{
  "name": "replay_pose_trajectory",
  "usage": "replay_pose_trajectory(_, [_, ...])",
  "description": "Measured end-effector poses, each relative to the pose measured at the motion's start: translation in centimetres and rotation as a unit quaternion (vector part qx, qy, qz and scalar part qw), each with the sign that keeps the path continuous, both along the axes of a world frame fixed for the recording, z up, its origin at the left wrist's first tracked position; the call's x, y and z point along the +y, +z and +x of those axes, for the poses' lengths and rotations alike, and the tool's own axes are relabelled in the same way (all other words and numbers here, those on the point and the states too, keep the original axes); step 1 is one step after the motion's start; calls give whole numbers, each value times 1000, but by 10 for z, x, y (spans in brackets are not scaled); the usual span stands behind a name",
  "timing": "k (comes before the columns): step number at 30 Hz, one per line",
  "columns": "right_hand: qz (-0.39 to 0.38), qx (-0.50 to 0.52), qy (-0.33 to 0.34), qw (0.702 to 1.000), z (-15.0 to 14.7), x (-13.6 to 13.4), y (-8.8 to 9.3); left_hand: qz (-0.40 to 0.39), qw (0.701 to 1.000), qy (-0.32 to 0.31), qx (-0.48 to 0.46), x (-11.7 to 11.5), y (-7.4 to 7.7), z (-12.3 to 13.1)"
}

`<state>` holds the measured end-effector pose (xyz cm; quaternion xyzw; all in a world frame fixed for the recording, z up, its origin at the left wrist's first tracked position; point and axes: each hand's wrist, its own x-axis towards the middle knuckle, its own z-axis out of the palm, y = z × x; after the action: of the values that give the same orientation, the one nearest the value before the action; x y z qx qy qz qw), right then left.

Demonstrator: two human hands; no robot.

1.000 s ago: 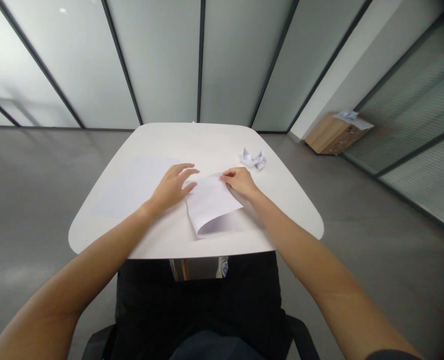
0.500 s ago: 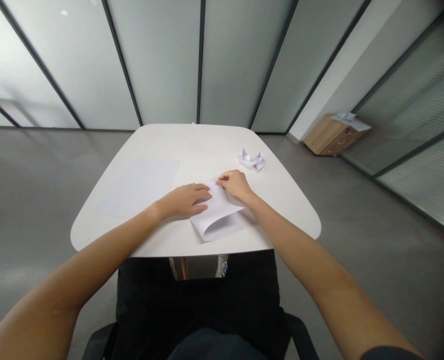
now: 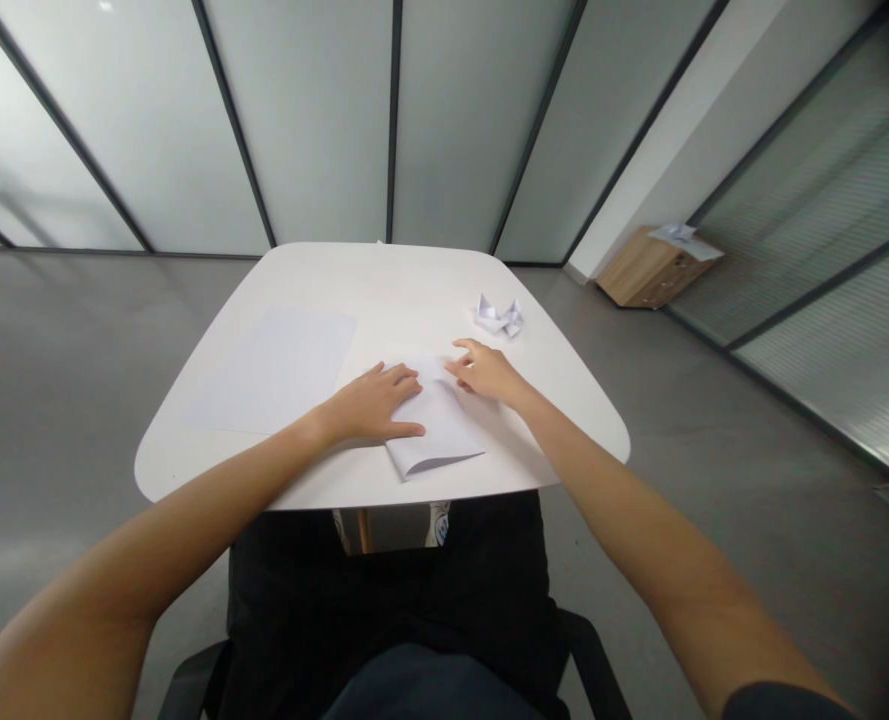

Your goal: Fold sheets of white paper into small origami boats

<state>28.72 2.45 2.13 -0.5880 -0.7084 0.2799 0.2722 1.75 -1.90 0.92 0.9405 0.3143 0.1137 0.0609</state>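
Note:
A folded sheet of white paper [image 3: 444,427] lies near the front edge of the white table [image 3: 406,275], its near edge bulging a little where the layers stand apart. My left hand [image 3: 376,402] rests flat on the paper's left side, fingers spread and thumb stretched across it. At the far right corner of the sheet is my right hand [image 3: 485,370], with its index finger extended and fingers apart; whether a fingertip touches the paper I cannot tell. Beyond that hand sits a folded white paper boat shape [image 3: 499,316].
Another flat white sheet [image 3: 279,365] lies on the table's left side. On the floor at the right stands a wooden cabinet [image 3: 643,268] with papers on top. Frosted glass panels [image 3: 324,120] rise behind the table. Chair armrests [image 3: 590,650] flank my legs.
My right hand has loosened its pinch at the paper's far corner and shifted slightly right. The raised front fold has flattened down. My left hand stays on the sheet, its thumb lower.

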Motion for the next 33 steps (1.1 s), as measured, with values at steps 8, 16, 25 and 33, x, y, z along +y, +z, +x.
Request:
replay_pose_trajectory(8, [152, -154, 88, 972, 18, -123, -3, -24, 999, 6, -35, 1, -4, -4])
replay_pose_trajectory(16, [245, -171, -43, 953, 5, -207, -38, -54, 997, -5, -61, 5, -1, -8])
replay_pose_trajectory(25, [305, -80, -37, 948, -31, -235, -41, -55, 998, -28, -22, 12, 4, -15])
replay_pose_trajectory(33, [245, -118, 108, 956, -86, -247, -53, -48, 998, -25, -36, 8, 1, -14])
